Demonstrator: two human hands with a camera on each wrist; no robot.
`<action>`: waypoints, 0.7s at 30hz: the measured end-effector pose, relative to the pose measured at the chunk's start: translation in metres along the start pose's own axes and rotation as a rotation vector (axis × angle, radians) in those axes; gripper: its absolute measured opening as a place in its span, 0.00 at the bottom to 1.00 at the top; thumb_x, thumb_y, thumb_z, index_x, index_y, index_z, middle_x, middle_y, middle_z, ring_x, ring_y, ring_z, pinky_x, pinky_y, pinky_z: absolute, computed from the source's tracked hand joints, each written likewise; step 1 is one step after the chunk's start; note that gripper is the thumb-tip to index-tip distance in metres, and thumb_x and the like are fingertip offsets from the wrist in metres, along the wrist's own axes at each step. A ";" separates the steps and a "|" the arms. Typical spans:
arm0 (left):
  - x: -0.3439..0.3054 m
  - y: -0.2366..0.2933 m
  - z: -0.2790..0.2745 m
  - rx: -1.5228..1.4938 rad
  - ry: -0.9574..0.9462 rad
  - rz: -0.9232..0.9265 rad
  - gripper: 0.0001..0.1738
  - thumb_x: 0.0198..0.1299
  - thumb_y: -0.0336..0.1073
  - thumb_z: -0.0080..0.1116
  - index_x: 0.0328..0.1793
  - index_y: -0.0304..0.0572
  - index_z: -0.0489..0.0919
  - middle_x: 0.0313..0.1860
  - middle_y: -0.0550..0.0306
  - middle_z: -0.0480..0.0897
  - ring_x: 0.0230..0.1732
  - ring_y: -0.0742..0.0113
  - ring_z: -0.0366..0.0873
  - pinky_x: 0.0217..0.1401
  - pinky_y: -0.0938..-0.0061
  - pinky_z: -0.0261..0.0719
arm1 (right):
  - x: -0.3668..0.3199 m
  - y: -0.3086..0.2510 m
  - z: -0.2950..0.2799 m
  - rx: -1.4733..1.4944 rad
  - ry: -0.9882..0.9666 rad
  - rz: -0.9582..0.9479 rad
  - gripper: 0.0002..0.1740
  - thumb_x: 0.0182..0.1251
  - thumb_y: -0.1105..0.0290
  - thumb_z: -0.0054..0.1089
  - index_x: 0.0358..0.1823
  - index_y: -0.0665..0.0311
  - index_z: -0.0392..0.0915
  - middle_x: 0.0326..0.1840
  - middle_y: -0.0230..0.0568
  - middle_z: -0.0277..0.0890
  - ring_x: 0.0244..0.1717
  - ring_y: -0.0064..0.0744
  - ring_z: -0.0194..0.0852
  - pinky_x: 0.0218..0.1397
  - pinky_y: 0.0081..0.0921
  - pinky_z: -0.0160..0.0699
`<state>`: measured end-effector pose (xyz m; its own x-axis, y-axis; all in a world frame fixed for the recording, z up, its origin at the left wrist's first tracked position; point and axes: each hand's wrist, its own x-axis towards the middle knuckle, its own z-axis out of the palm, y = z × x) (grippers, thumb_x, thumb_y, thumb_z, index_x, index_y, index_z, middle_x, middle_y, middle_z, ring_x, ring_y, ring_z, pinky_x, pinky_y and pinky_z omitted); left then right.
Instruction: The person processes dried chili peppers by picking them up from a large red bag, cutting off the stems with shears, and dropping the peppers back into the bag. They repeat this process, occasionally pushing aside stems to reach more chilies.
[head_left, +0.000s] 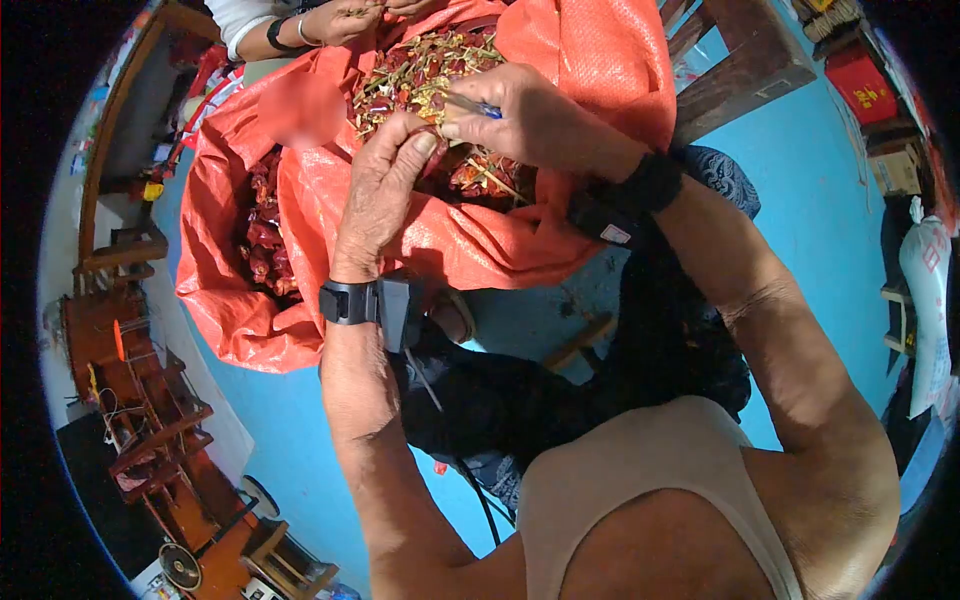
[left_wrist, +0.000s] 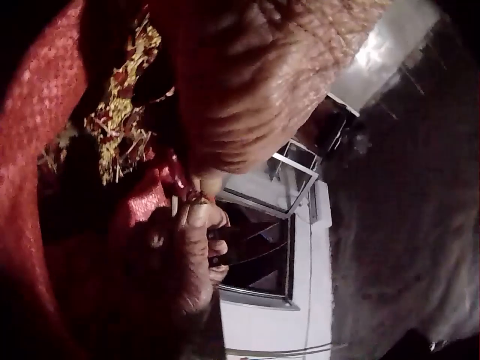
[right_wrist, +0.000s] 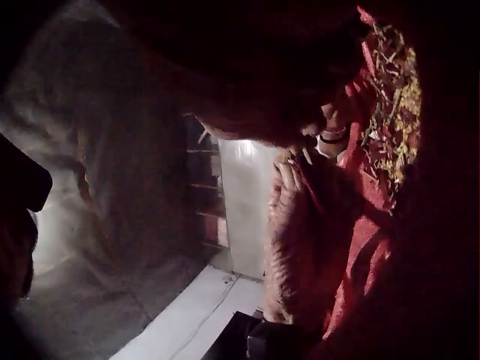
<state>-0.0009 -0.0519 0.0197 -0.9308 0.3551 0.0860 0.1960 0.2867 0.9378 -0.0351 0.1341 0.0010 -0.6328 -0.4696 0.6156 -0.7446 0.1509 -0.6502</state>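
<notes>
Orange-red woven sacking (head_left: 480, 245) spreads in front of the person, its near edge running below both forearms, with a heap of stems, seeds and dried chillies (head_left: 420, 65) lying open beyond the fingertips. The left grip (head_left: 385, 185) reaches in over the near edge and the right grip (head_left: 530, 110) comes in from the right, so the two nearly meet above the sacking. Within the right grip, fingers closed round it, is a slim blue-ended tool (head_left: 488, 109), its paler part pointing leftward, towards the left fingertips. Smallest is the dark red chilli pod (left_wrist: 178, 178), clamped between the left thumb and forefinger; it lies just to the left of the right fingertips, so the left grip is the nearer. Its long axis is mostly hidden by fingers, and I cannot tell which end is uppermost.
</notes>
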 end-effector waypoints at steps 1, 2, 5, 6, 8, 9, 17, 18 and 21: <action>0.002 -0.005 0.006 -0.049 0.108 0.056 0.08 0.62 0.37 0.49 0.37 0.39 0.73 0.29 0.67 0.71 0.32 0.79 0.65 0.37 0.84 0.65 | 0.001 0.000 0.000 -0.016 0.016 0.020 0.09 0.58 0.70 0.57 0.26 0.68 0.71 0.15 0.36 0.64 0.19 0.23 0.67 0.22 0.26 0.63; 0.002 -0.007 0.009 -0.047 0.108 0.060 0.08 0.62 0.37 0.49 0.37 0.39 0.73 0.29 0.67 0.71 0.32 0.79 0.65 0.37 0.84 0.65 | 0.002 0.000 0.001 -0.031 0.032 0.040 0.10 0.60 0.70 0.56 0.25 0.68 0.71 0.15 0.32 0.64 0.19 0.18 0.64 0.21 0.23 0.62; 0.003 -0.008 0.021 -0.562 0.273 -0.025 0.07 0.62 0.38 0.50 0.38 0.43 0.71 0.28 0.68 0.70 0.29 0.81 0.64 0.33 0.86 0.64 | 0.002 -0.015 0.008 0.397 0.142 0.348 0.11 0.60 0.68 0.56 0.24 0.66 0.71 0.16 0.28 0.64 0.18 0.16 0.62 0.20 0.19 0.61; 0.004 -0.006 0.028 -0.562 0.271 -0.025 0.07 0.62 0.38 0.50 0.38 0.43 0.71 0.28 0.68 0.70 0.29 0.81 0.64 0.33 0.86 0.64 | 0.001 -0.016 0.008 0.396 0.144 0.348 0.11 0.60 0.68 0.56 0.24 0.66 0.71 0.16 0.28 0.64 0.18 0.16 0.62 0.20 0.19 0.61; 0.005 -0.001 0.039 -0.878 0.345 -0.080 0.09 0.62 0.40 0.50 0.40 0.43 0.71 0.27 0.67 0.70 0.26 0.78 0.64 0.30 0.85 0.63 | 0.000 -0.018 0.007 0.707 0.115 0.504 0.15 0.59 0.63 0.56 0.19 0.64 0.72 0.14 0.28 0.66 0.17 0.19 0.63 0.20 0.20 0.61; 0.004 0.001 0.038 -0.911 0.290 -0.099 0.10 0.62 0.41 0.51 0.42 0.43 0.71 0.26 0.67 0.70 0.24 0.78 0.64 0.28 0.84 0.63 | 0.001 -0.018 0.005 0.707 0.116 0.503 0.15 0.59 0.63 0.56 0.19 0.64 0.72 0.14 0.28 0.66 0.17 0.19 0.63 0.20 0.20 0.61; -0.013 0.009 -0.006 -0.171 -0.190 -0.233 0.14 0.56 0.43 0.58 0.36 0.39 0.77 0.24 0.69 0.72 0.26 0.83 0.64 0.28 0.85 0.62 | -0.001 -0.002 -0.012 0.129 -0.268 0.055 0.12 0.60 0.65 0.56 0.25 0.65 0.72 0.16 0.37 0.65 0.18 0.23 0.61 0.23 0.24 0.63; -0.015 0.008 -0.007 -0.171 -0.190 -0.235 0.14 0.56 0.43 0.58 0.36 0.39 0.77 0.24 0.69 0.72 0.26 0.83 0.64 0.28 0.85 0.62 | -0.001 -0.004 -0.012 0.141 -0.378 0.072 0.11 0.59 0.65 0.56 0.26 0.66 0.72 0.17 0.39 0.66 0.19 0.24 0.62 0.24 0.25 0.64; -0.021 0.000 -0.003 -0.509 -0.280 -0.189 0.17 0.53 0.45 0.61 0.34 0.37 0.76 0.25 0.66 0.73 0.27 0.79 0.67 0.31 0.84 0.65 | -0.001 -0.013 -0.013 0.365 -0.432 0.210 0.10 0.57 0.65 0.56 0.27 0.65 0.73 0.16 0.34 0.65 0.19 0.21 0.61 0.23 0.23 0.62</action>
<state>0.0178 -0.0622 0.0192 -0.8053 0.5798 -0.1242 -0.2008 -0.0695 0.9772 -0.0277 0.1436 0.0147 -0.5578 -0.7847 0.2704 -0.4437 0.0066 -0.8961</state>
